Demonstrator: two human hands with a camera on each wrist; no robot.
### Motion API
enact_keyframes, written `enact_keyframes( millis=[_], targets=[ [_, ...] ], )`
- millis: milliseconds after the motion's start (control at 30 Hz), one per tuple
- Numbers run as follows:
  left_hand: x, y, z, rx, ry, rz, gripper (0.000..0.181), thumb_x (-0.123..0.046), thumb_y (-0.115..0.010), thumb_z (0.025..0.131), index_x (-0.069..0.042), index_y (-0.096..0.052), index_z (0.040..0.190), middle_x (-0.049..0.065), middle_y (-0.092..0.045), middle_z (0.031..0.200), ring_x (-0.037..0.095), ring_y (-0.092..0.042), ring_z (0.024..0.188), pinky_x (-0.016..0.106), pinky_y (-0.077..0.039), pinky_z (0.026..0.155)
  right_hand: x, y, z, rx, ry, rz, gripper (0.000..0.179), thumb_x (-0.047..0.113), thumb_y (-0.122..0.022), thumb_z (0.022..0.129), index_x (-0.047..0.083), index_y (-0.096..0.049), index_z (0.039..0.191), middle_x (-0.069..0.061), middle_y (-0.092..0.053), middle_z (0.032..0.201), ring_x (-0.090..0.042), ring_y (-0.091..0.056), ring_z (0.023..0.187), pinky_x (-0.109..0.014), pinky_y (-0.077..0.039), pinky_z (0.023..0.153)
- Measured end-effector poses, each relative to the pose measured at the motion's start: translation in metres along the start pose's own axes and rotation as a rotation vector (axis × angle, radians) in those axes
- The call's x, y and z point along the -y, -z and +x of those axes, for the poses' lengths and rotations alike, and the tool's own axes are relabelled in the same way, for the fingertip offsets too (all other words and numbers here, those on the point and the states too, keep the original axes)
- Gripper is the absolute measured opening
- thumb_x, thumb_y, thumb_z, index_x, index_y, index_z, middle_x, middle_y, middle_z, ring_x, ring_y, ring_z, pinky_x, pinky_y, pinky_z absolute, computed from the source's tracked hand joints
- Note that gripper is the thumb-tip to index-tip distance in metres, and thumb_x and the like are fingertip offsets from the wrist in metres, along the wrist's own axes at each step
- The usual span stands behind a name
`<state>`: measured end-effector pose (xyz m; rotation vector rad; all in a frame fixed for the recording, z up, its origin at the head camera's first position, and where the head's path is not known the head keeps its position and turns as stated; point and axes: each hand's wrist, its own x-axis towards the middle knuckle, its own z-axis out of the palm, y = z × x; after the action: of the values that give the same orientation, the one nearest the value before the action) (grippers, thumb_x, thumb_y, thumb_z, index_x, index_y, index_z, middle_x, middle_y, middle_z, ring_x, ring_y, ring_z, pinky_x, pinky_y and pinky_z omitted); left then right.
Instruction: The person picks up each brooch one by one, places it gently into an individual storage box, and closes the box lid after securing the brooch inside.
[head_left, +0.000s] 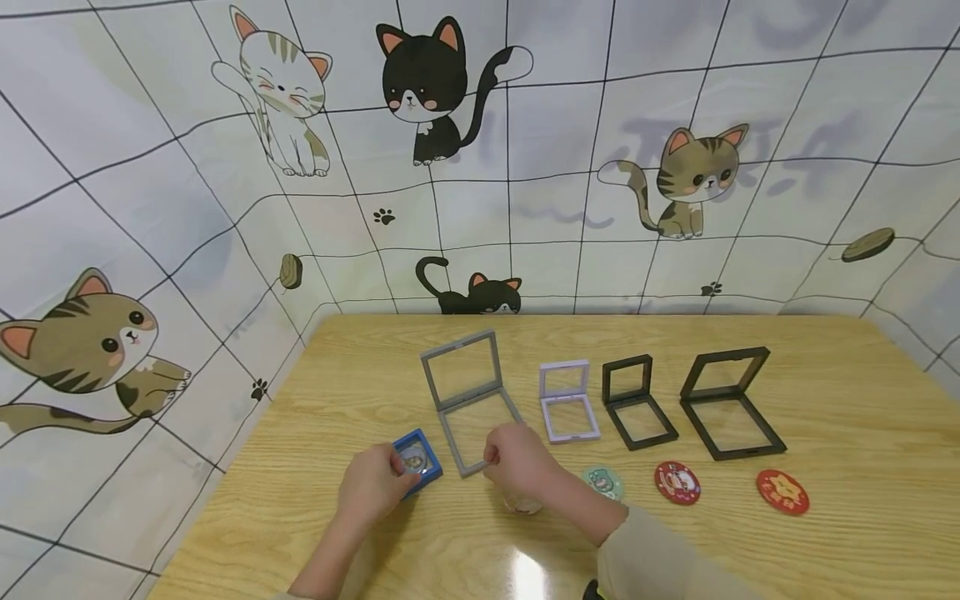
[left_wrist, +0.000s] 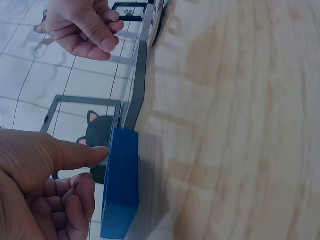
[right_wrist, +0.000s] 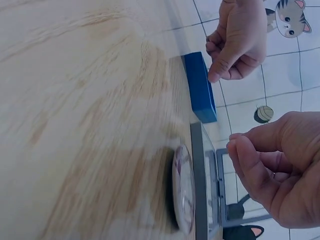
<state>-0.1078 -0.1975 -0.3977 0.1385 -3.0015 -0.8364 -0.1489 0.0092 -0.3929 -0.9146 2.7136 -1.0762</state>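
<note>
In the head view my left hand (head_left: pixel 372 483) is at a small blue frame (head_left: pixel 431 475), which is closed over a round picture and lies on the table. The left wrist view shows the straight thumb touching the upper face of this blue frame (left_wrist: pixel 120 185), the other fingers loosely curled beside it. My right hand (head_left: pixel 519 458) hovers over the near right corner of an open grey frame (head_left: pixel 450 442), thumb and forefinger tips together with nothing visible between them. Below that hand lies a round badge (head_left: pixel 522 505), mostly hidden in the head view; its edge shows in the right wrist view.
To the right stand an open lilac frame (head_left: pixel 573 437), a small black frame (head_left: pixel 652 442) and a larger black frame (head_left: pixel 750 452). In front of them lie a green badge (head_left: pixel 602 482), a red badge (head_left: pixel 677 483) and a red badge with a star (head_left: pixel 782 492). A cat-print wall covering (head_left: pixel 562 208) surrounds the wooden table (head_left: pixel 337 375).
</note>
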Motion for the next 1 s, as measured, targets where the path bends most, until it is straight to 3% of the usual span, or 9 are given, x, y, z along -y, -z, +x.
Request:
enact_keyframes(
  millis=[133,267,367,467,633,800,1000],
  targets=[
    [-0.013,-0.007,-0.005,0.042,-0.083,-0.116,0.023,-0.013,-0.072,0.073,-0.007,-0.052,0.064,-0.004,-0.049,0.052,0.006,-0.042,0.044,0.018,-0.032,0.041,-0.008,0.01,-0.011,-0.036,-0.035,-0.039,0.012,0.001,-0.069,0.072,0.002,-0.059,0.065,-0.002,-0.056,0.064,-0.011,-0.048,0.055,-0.026,-0.043,0.053],
    [-0.027,-0.017,-0.009,0.18,-0.144,-0.286,0.021,-0.014,-0.069,0.077,-0.004,-0.054,0.068,-0.003,-0.049,0.054,0.006,-0.043,0.045,0.015,-0.032,0.041,-0.017,0.017,-0.02,-0.053,-0.126,-0.054,0.02,0.007,-0.071,0.071,0.005,-0.053,0.062,0.002,-0.049,0.059,-0.008,-0.039,0.049,-0.021,-0.035,0.045],
    [-0.036,-0.028,-0.01,0.27,-0.141,-0.399,0.02,-0.014,-0.068,0.079,-0.002,-0.053,0.073,0.0,-0.05,0.058,0.009,-0.05,0.047,0.016,-0.037,0.042,-0.023,0.02,-0.025,-0.055,-0.179,-0.053,0.024,0.009,-0.072,0.07,0.005,-0.05,0.061,0.003,-0.046,0.054,-0.007,-0.037,0.046,-0.019,-0.031,0.043],
    [-0.045,-0.04,-0.01,0.306,-0.132,-0.472,0.021,-0.012,-0.068,0.078,0.002,-0.052,0.081,0.002,-0.051,0.063,0.013,-0.056,0.049,0.019,-0.043,0.044,-0.027,0.022,-0.029,-0.043,-0.208,-0.037,0.026,0.01,-0.073,0.069,0.005,-0.049,0.061,0.004,-0.043,0.05,-0.007,-0.035,0.044,-0.019,-0.029,0.042],
    [-0.058,-0.052,-0.01,0.291,-0.142,-0.472,0.028,-0.011,-0.069,0.077,0.005,-0.05,0.09,0.002,-0.051,0.063,0.011,-0.053,0.047,0.019,-0.041,0.043,-0.03,0.023,-0.034,0.015,-0.234,-0.03,0.027,0.015,-0.076,0.067,0.001,-0.053,0.069,0.002,-0.043,0.052,-0.009,-0.037,0.047,-0.022,-0.032,0.044],
    [-0.066,-0.061,-0.01,0.249,-0.156,-0.382,0.037,-0.012,-0.072,0.073,0.007,-0.05,0.097,-0.001,-0.05,0.058,0.008,-0.046,0.044,0.021,-0.037,0.042,-0.032,0.022,-0.038,0.086,-0.232,-0.013,0.029,0.014,-0.076,0.066,0.003,-0.05,0.065,0.001,-0.043,0.054,-0.012,-0.037,0.05,-0.023,-0.031,0.044],
    [-0.067,-0.067,-0.008,0.212,-0.215,-0.277,0.038,-0.013,-0.075,0.068,0.007,-0.055,0.094,-0.005,-0.046,0.054,0.005,-0.041,0.045,0.02,-0.035,0.041,-0.036,0.019,-0.041,0.094,-0.182,0.018,0.027,0.007,-0.077,0.062,0.002,-0.052,0.068,0.001,-0.045,0.058,-0.012,-0.039,0.053,-0.023,-0.032,0.046]
  ],
)
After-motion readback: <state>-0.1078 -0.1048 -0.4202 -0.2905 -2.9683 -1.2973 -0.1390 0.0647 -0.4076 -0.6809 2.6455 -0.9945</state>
